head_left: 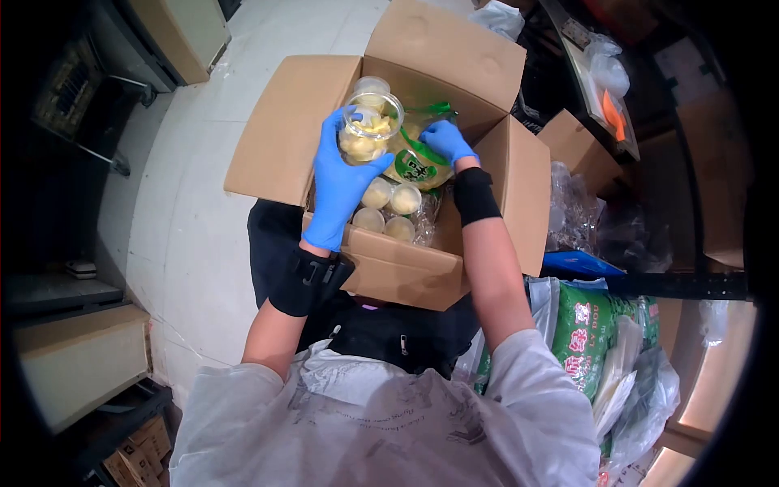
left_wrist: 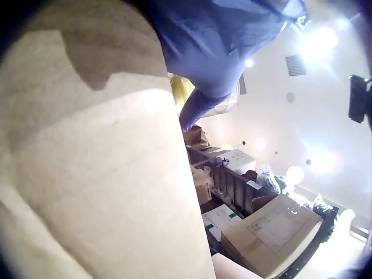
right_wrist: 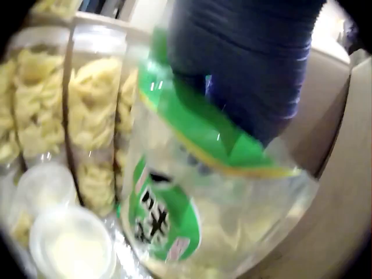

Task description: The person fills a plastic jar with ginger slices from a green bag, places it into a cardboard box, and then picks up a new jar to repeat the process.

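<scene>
My left hand (head_left: 334, 191), in a blue glove, grips a clear plastic jar (head_left: 365, 146) of pale yellow pieces above the left side of the cardboard box (head_left: 398, 272). The jar tilts, with its round rim facing up. My gloved right hand (head_left: 446, 143) holds the green top edge of a clear printed bag (head_left: 415, 168) inside the box. In the right wrist view, the fingers (right_wrist: 244, 70) of that hand curl over the green band of the bag, their tips hidden. Several jars with whitish lids (head_left: 406, 199) stand in the box near its front wall.
Cardboard flaps (head_left: 288, 130) spread outward around the box. On the right lie a green printed sack (head_left: 580, 333) and clear plastic bags (head_left: 649, 398). A shelf (head_left: 588, 81) with plastic and an orange item stands at the back right. Pale floor tiles (head_left: 195, 203) extend to the left.
</scene>
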### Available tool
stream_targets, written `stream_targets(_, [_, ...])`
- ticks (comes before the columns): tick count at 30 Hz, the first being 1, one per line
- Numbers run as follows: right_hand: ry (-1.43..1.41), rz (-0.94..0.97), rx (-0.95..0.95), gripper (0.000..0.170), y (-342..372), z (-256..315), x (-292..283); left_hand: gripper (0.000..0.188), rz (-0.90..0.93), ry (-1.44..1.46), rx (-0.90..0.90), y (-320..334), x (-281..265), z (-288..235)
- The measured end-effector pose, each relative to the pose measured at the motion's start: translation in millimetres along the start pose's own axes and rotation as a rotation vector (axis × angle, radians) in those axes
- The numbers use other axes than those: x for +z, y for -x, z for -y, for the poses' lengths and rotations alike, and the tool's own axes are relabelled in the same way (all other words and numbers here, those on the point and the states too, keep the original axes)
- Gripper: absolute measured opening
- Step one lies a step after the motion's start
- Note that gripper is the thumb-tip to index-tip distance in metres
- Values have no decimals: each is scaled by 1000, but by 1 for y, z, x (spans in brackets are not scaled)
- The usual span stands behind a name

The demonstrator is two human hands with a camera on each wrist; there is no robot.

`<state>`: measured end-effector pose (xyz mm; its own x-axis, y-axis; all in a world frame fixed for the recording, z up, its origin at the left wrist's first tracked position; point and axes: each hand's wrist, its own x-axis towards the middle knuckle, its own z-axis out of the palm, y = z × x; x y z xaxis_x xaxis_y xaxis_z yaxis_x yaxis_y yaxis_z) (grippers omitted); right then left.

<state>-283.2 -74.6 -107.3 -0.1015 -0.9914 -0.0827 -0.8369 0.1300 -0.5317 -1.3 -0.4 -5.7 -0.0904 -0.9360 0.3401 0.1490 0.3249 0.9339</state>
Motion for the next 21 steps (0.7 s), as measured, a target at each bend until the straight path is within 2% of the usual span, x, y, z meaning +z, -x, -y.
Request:
stream_targets(2, [124, 61, -62, 31, -21, -29, 39, 78, -2, 2, 6, -1, -1, 0])
stream_targets(4, [95, 224, 22, 45, -47, -83, 83, 77, -7, 32, -15, 0, 0, -4])
stream_targets(5, [147, 228, 31, 44, -48, -88, 95, 77, -7, 35, -18, 1, 0, -5])
stream_targets(10, [374, 181, 23, 41, -19, -81, 125, 79, 25, 32, -24, -3, -2, -1])
stream_targets(14, [434, 182, 16, 39, -17, -81, 133, 78, -39, 21, -40, -1, -3, 0])
stream_targets(21, [467, 183, 0, 35, -33, -75, 137, 79, -42, 90, -58, -2, 1, 2])
